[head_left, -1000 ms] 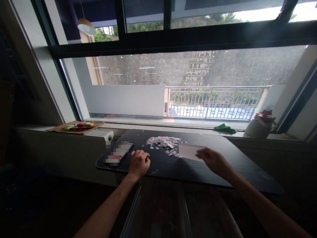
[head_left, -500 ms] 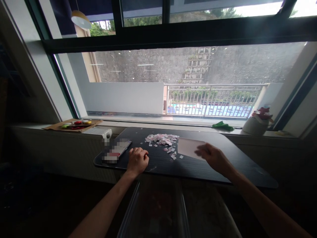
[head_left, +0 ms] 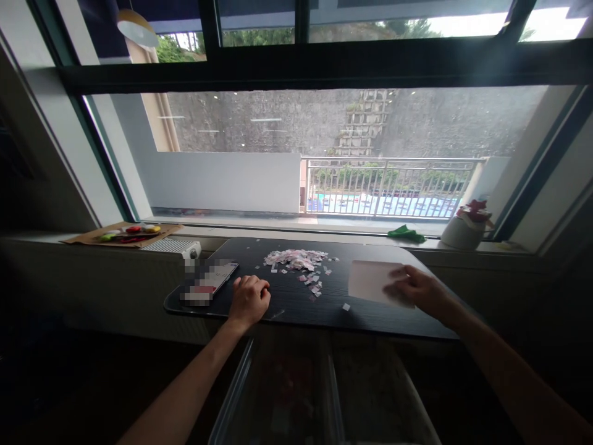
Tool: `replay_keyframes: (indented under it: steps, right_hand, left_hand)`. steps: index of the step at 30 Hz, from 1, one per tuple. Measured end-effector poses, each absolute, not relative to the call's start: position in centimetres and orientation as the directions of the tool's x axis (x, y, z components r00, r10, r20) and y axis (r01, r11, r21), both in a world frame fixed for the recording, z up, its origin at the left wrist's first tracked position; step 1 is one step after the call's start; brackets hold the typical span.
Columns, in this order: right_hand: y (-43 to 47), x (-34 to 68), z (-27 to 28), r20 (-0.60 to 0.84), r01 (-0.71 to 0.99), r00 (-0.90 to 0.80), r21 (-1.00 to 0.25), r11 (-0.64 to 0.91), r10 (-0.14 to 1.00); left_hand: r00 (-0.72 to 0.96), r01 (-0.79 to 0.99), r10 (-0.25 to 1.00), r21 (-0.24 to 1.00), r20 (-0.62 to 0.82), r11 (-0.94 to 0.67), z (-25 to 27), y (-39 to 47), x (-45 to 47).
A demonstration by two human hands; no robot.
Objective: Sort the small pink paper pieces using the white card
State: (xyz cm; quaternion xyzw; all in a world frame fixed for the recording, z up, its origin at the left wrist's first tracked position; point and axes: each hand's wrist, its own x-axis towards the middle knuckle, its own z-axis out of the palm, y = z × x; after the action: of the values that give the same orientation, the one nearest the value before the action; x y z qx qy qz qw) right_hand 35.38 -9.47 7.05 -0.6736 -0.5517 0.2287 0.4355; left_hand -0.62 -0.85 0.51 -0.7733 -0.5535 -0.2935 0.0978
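Note:
My left hand rests in a loose fist on the near part of the dark table, just right of a phone. Nothing shows in its curled fingers. A pale, thin rectangular sheet is pinched by my right hand, which is slightly blurred. The sheet is low over the right half of the table; whether it touches the top I cannot tell. Left of it lies a heap of small pale pinkish paper pieces, with several scattered toward me. One piece lies apart near the front edge.
Behind the table runs a windowsill with a green cloth and a whitish pot-like figure with a red top. At left are a brown board with colourful items and a white radiator. A clear plastic box stands below the table edge.
My right hand has moved to the right with the sheet, away from the heap. One loose piece has shifted toward the front edge. My left hand stays in place; the view has turned slightly.

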Motion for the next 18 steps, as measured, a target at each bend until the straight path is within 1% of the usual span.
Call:
replay_keyframes:
  steps: [3,5,11,14,18]
  right_hand:
    - [-8.3,35.9,5.9,0.118,0.472,0.349,-0.879,-0.066,0.930]
    - [-7.8,36.1,5.1,0.062,0.412,0.358,-0.906,-0.098,0.931]
    - [-7.7,36.0,4.3,-0.081,0.336,0.280,-0.925,-0.176,0.957]
    - [-7.9,35.8,4.6,-0.112,0.317,0.242,-0.930,-0.188,0.964]
    - [-8.4,35.8,4.9,-0.167,0.319,0.149,-0.925,-0.207,0.975]
  left_hand:
    - [0.221,0.915,0.803,0.168,0.554,-0.367,0.5,-0.9,-0.7]
    - [0.222,0.915,0.805,0.167,0.551,-0.367,0.5,-0.8,-0.7]
    - [0.225,0.911,0.803,0.172,0.552,-0.374,0.5,-0.7,-0.9]
    - [0.229,0.911,0.802,0.170,0.551,-0.377,0.5,-0.7,-0.9]
    - [0.230,0.911,0.796,0.165,0.559,-0.379,0.4,-0.7,-1.0]
